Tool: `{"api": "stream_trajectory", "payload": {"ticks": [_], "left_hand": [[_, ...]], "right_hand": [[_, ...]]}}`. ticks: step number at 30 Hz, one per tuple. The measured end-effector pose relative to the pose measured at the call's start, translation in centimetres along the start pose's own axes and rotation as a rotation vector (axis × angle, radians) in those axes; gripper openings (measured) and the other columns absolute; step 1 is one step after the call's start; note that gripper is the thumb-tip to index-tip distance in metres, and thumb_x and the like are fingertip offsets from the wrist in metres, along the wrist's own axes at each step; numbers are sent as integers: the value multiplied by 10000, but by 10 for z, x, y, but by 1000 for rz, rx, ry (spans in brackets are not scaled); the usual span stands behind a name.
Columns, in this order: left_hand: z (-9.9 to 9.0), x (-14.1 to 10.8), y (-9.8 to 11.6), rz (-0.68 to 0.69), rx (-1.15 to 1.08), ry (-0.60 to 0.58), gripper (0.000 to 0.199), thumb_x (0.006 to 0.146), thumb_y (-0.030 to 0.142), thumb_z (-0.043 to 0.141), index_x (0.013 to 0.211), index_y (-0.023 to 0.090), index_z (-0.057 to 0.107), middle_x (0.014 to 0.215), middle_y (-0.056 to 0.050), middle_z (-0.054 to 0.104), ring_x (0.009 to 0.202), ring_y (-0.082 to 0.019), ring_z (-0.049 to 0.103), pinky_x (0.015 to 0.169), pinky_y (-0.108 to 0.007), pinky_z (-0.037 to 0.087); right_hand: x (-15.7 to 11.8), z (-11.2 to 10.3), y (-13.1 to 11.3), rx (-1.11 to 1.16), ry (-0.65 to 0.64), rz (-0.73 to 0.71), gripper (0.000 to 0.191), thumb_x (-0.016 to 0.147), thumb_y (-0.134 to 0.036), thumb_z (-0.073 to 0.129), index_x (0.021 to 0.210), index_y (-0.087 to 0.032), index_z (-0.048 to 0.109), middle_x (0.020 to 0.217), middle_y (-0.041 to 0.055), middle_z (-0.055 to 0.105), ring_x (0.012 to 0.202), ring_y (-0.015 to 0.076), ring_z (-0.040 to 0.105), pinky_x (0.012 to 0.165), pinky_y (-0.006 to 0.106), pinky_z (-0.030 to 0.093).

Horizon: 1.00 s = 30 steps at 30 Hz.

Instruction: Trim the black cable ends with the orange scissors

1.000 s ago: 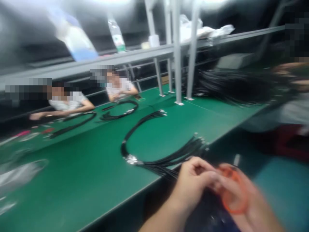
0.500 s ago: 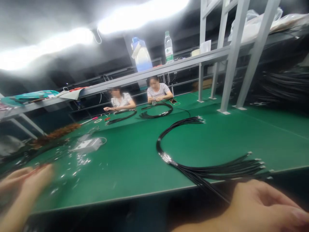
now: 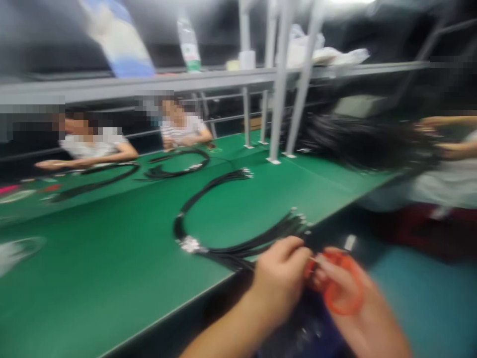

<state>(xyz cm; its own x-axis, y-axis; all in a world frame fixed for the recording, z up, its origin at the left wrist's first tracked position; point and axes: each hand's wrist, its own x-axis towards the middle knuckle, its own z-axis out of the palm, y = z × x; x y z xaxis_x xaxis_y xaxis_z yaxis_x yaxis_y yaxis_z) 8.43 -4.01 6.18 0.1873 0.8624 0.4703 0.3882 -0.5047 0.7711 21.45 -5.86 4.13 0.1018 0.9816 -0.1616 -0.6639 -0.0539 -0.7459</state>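
My left hand point(image 3: 281, 271) is closed at the front edge of the table, its fingertips meeting those of my right hand; what it pinches is hidden. My right hand point(image 3: 346, 278), also closed, grips an orange loop point(image 3: 354, 304) that hangs round its fingers and thumb. Blur hides what kind of thing the loop belongs to. Just beyond my hands a bundle of black cables point(image 3: 179, 227) lies curved on the green table point(image 3: 119, 258). A shiny clear wrap point(image 3: 191, 244) binds it midway, and its fanned ends reach toward my left hand.
Two co-workers point(image 3: 95, 141) sit across the table beside more curved cable bundles point(image 3: 177, 171). At right, a person's hands point(image 3: 434, 132) handle a large heap of black cables point(image 3: 343, 141). Grey posts point(image 3: 278, 114) carry a shelf with a bottle point(image 3: 189, 47).
The view has swung to the right, bringing the cable heap and the person at right into sight. My hands, apart before, are now together, with the orange loop at my right hand.
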Motion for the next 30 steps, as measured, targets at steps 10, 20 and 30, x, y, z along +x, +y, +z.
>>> {"api": "stream_trajectory", "payload": {"ticks": [10,20,30], "left_hand": [[-8,8,-13,477,478,40,189,859,78,556,992,146,671,1043,-149,647,916,-214,635,792,-285,502],[-8,4,-4,-231,-294,-202,77,860,158,559,867,192,627,791,-1,646,713,-142,609,656,-213,478],[-2,1,-4,-336,-463,-168,103,831,218,616,754,150,625,671,6,603,591,-109,520,561,-186,412]], "right_hand": [[2,23,-5,154,64,5,302,698,-119,700,924,-186,511,720,-17,587,561,94,543,535,204,450],[2,29,-1,201,89,-50,263,731,-80,638,943,-171,512,777,-9,594,568,66,519,561,177,439],[2,32,-7,42,52,-120,344,719,-119,702,968,-201,479,770,-30,596,514,38,466,500,150,378]]}}
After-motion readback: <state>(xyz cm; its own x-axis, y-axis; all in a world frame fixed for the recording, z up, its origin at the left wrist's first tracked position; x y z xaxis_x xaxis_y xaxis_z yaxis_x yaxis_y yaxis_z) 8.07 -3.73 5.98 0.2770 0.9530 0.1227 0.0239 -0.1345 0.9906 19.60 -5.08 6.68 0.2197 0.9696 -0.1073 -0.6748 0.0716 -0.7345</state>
